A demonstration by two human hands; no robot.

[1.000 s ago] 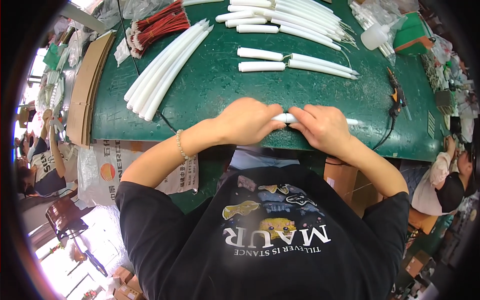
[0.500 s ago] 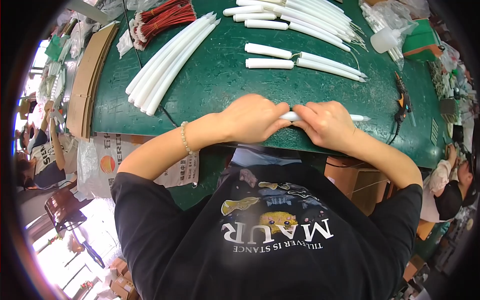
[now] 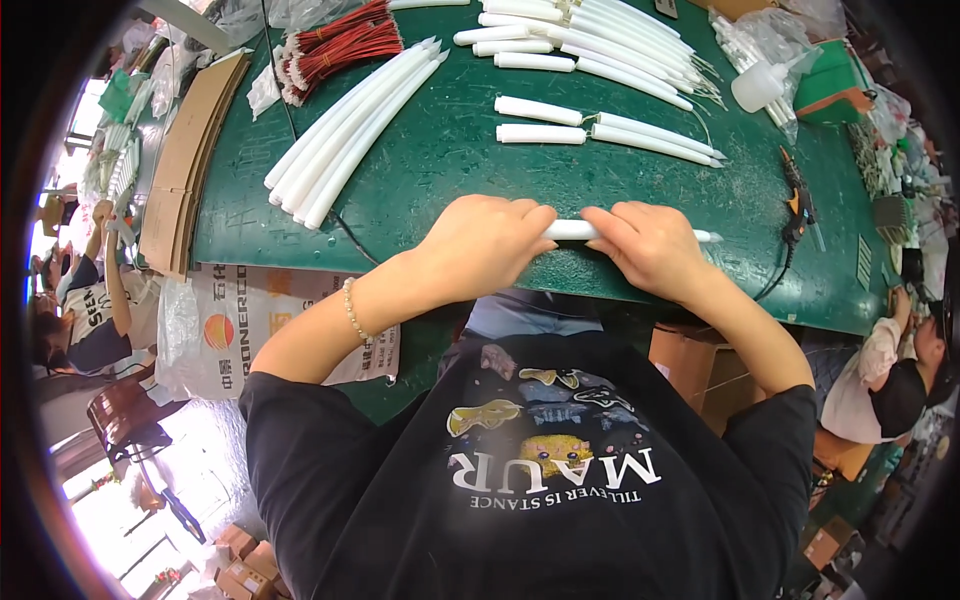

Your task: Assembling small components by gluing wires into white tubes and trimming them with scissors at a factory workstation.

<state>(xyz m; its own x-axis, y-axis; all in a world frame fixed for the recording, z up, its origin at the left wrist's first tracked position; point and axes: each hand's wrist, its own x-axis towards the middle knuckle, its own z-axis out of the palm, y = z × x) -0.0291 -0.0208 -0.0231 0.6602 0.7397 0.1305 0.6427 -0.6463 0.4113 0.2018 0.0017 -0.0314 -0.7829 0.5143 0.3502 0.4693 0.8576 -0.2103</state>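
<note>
Close to the front edge of the green table, a white plastic taper candle lies level between my two hands. My left hand pinches its left end. Around its middle my right hand is closed, and the pointed tip sticks out beyond that hand. The fingers cover much of the candle. Further back lie two split candles, each a short tube joined by thin wire to a longer pointed part. Several whole tapers rest side by side at the left.
More split candles spread across the back. Bundled red wires lie behind the whole tapers. A glue gun with its cord is at the right, near a white bottle and a green box. Folded cardboard stands at the left.
My hands have drawn apart a little, the left one shifting left. A longer stretch of the white candle shows between them. The whole view has shifted slightly.
</note>
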